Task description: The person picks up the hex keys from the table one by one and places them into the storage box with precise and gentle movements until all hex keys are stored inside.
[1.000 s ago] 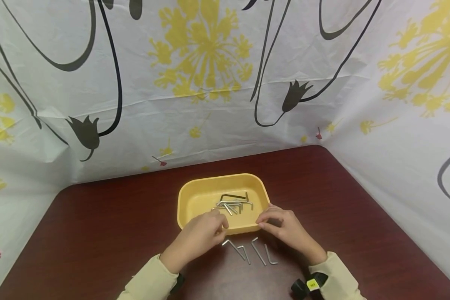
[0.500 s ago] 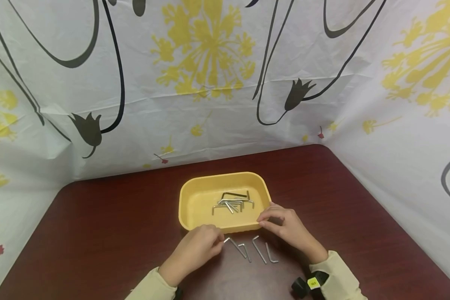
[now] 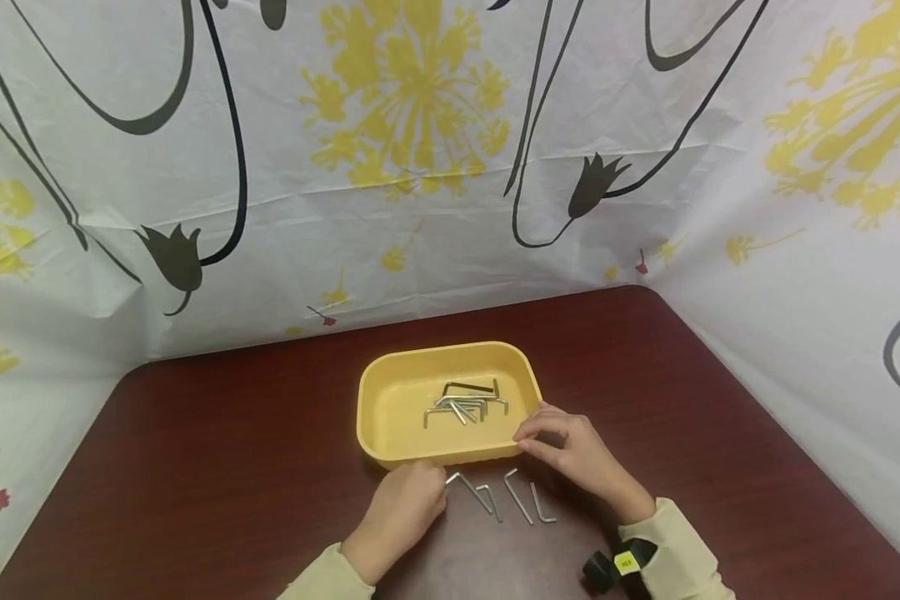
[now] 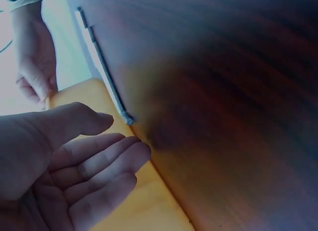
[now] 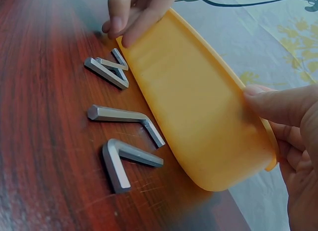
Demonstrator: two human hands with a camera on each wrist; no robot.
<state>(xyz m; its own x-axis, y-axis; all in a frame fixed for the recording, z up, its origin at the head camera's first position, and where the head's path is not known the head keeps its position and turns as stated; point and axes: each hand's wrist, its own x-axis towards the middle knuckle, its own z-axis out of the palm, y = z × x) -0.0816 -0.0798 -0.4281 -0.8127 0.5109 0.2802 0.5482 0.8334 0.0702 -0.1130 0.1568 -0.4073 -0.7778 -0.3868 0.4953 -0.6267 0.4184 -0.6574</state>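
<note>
My right hand (image 3: 579,457) pinches the rim of a yellow plastic tray (image 3: 393,421) at its near right corner; the right wrist view shows the thumb (image 5: 278,104) on the rim and the fingers beneath. My left hand (image 3: 403,510) is by the tray's near left side, at the left end of a row of silver hex keys. Its fingers (image 4: 99,156) are loosely bent in the left wrist view, with nothing between them and the thumb. Several L-shaped hex keys (image 3: 520,497) lie on the table in front of the tray. More hex keys (image 3: 465,408) are heaped inside it, one of them dark.
The dark red-brown wooden table (image 3: 232,467) has rounded far corners. Behind and beside it hangs a white cloth (image 3: 435,275) with yellow and grey flower prints. A black wrist device (image 3: 617,568) with a yellow label is strapped at the right sleeve.
My left hand has drawn back from over the tray's near edge to the table in front, uncovering a hex key inside the tray. The right hand keeps its hold on the rim.
</note>
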